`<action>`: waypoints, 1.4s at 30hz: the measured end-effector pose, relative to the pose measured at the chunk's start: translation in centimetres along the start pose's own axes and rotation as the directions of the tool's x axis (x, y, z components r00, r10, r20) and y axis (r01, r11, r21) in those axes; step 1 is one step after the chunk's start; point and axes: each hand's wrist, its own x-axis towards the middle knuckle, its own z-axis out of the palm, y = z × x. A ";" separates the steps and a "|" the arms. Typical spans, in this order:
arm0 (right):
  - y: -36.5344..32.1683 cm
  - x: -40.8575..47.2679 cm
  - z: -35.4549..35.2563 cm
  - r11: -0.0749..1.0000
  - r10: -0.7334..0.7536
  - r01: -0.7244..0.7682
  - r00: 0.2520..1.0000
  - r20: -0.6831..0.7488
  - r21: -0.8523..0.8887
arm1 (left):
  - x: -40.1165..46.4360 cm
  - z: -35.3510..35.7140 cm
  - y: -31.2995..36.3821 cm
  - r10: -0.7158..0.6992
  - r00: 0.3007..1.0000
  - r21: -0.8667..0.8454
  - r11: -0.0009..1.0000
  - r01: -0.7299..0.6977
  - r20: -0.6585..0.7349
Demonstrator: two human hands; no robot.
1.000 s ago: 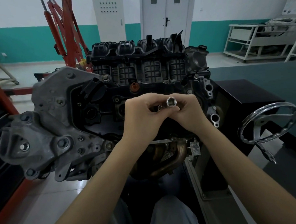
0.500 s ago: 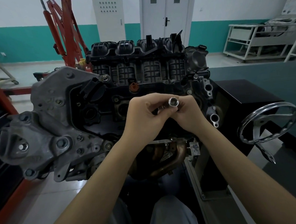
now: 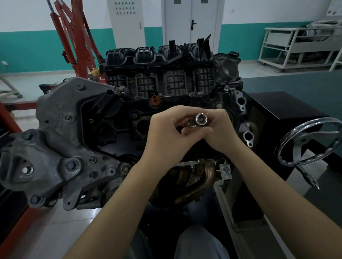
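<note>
A shiny metal socket [image 3: 201, 119] on a short chrome shaft is held in front of the engine [image 3: 126, 119], its open end facing me. My left hand [image 3: 166, 137] curls its fingers round the shaft end on the left. My right hand [image 3: 219, 132] grips the socket from the right and below. Both hands meet above the engine's black valve cover. The rest of the tool is hidden inside my hands.
The engine sits on a stand with a chrome handwheel [image 3: 309, 144] at the right. A grey mounting bracket [image 3: 54, 143] juts out left. A red engine hoist [image 3: 72, 35] stands behind, and a white trolley [image 3: 300, 45] at the far right. Exhaust pipes [image 3: 198, 179] lie below my hands.
The socket has shifted slightly to the right and tilted, showing more of its shaft. Both hands stay together in nearly the same place.
</note>
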 end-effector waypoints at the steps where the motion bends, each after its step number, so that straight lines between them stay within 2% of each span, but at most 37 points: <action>1: 0.0 0.0 0.0 1.000 -0.003 0.003 1.000 -0.004 0.005 | 0.0 0.1 0.0 0.002 0.999 0.036 0.999 0.000 -0.050; 4: -0.3 0.0 -0.1 1.000 -0.030 0.030 1.000 -0.002 0.010 | 0.0 0.2 -0.1 0.014 0.993 0.057 0.998 -0.008 -0.120; 7: -0.4 -0.1 0.0 1.000 -0.021 0.022 0.999 0.035 -0.006 | 0.0 0.0 -0.3 0.010 1.000 -0.024 1.000 -0.011 -0.023; 10: -0.2 -0.1 0.1 1.000 -0.004 0.004 1.000 0.000 0.018 | 0.1 -0.1 -0.1 -0.002 0.999 -0.078 0.997 0.005 0.040; 13: -0.4 -0.1 0.1 1.000 -0.024 0.024 1.000 -0.011 0.019 | 0.1 0.2 0.1 0.000 0.998 0.058 0.998 0.004 -0.058; 15: -0.8 -0.1 0.1 0.999 -0.049 0.049 0.999 -0.007 0.022 | 0.1 0.4 0.2 0.001 0.994 0.063 0.998 0.006 -0.111; 19: -1.1 -0.2 0.2 0.999 -0.031 0.030 0.999 0.030 0.040 | 0.0 0.1 0.2 -0.010 0.999 -0.062 0.998 0.008 -0.042; 21: -0.6 -0.2 0.1 0.999 -0.015 0.015 1.000 -0.005 0.039 | 0.0 0.0 0.3 -0.010 1.000 -0.049 0.999 0.010 0.006; 26: -0.4 -0.1 0.0 0.999 -0.026 0.026 0.999 -0.018 0.025 | 0.2 0.3 0.4 -0.022 0.991 0.029 0.999 0.026 -0.131; 29: -0.8 -0.1 0.1 0.999 -0.044 0.044 0.999 0.008 0.022 | 0.2 0.2 0.1 -0.019 0.997 -0.027 0.999 0.017 -0.073; 32: -0.5 -0.2 0.1 0.999 -0.024 0.025 0.999 -0.040 0.041 | 0.1 0.0 0.0 -0.022 1.000 -0.080 0.997 0.021 -0.012; 37: -0.3 -0.1 0.0 1.000 -0.019 0.019 0.999 -0.035 0.004 | 0.1 0.4 0.0 -0.025 0.992 0.041 0.999 0.031 -0.126; 42: -0.6 -0.2 0.3 1.000 -0.007 0.007 1.000 -0.029 0.021 | 0.2 0.1 -0.2 -0.041 0.999 -0.106 0.994 0.038 -0.035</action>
